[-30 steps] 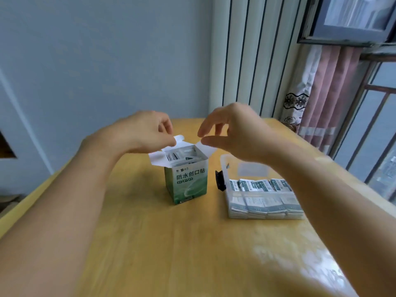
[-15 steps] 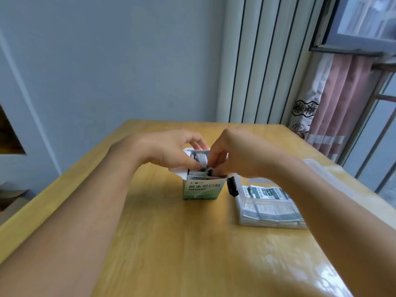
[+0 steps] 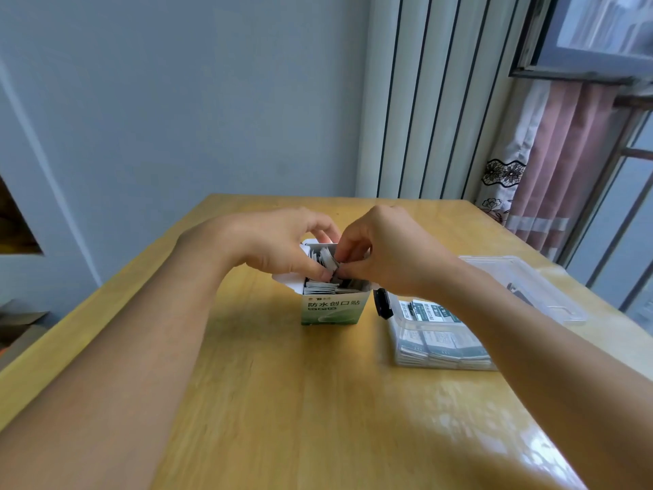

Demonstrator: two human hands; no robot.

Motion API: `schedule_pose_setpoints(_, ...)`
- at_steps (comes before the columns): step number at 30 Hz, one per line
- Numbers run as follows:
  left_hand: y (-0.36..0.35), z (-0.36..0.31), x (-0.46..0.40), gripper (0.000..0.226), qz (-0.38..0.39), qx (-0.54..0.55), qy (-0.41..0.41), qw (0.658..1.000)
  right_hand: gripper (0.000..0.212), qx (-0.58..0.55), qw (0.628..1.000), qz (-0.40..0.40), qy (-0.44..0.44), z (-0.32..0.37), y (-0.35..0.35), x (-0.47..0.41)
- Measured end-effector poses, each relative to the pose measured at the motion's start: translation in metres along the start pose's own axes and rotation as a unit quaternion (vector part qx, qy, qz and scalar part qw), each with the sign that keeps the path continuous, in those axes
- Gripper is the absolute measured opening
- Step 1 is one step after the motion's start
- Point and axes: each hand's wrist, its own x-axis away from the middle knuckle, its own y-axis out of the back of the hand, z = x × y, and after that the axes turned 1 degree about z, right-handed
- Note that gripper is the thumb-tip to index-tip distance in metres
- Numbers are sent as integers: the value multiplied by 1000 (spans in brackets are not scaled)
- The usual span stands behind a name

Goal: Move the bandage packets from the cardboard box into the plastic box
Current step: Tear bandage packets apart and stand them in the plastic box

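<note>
A small green and white cardboard box [image 3: 332,310] stands open in the middle of the wooden table [image 3: 282,401]. Bandage packets [image 3: 323,286] fill it, some standing up inside. My left hand [image 3: 282,244] and my right hand [image 3: 381,251] are both in the box's mouth, fingertips pinched on a few upright packets [image 3: 329,260]. To the right lies a clear plastic box [image 3: 410,328] with rows of packets [image 3: 433,311] in it; my right forearm crosses over part of it.
The plastic box's clear lid [image 3: 526,288] lies open toward the right table edge. A black latch [image 3: 382,304] sits on the plastic box's left end. Behind the table are a wall, a white ribbed panel and a pink curtain [image 3: 551,164].
Both hands came down from above the flaps into the cardboard box and closed on packets. Over the last half second they barely moved. The view has tilted and drawn closer.
</note>
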Motion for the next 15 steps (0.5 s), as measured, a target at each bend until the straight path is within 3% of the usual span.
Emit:
schedule_pose_setpoints(5, 2, 2, 1, 42, 3, 12, -1, 1000, 7, -27, 999, 1, -20, -4, 4, 0)
schedule_pose_setpoints(15, 3, 3, -1, 36, -2, -17, 20, 1000, 6, -79, 992, -88, -50, -4, -10, -2)
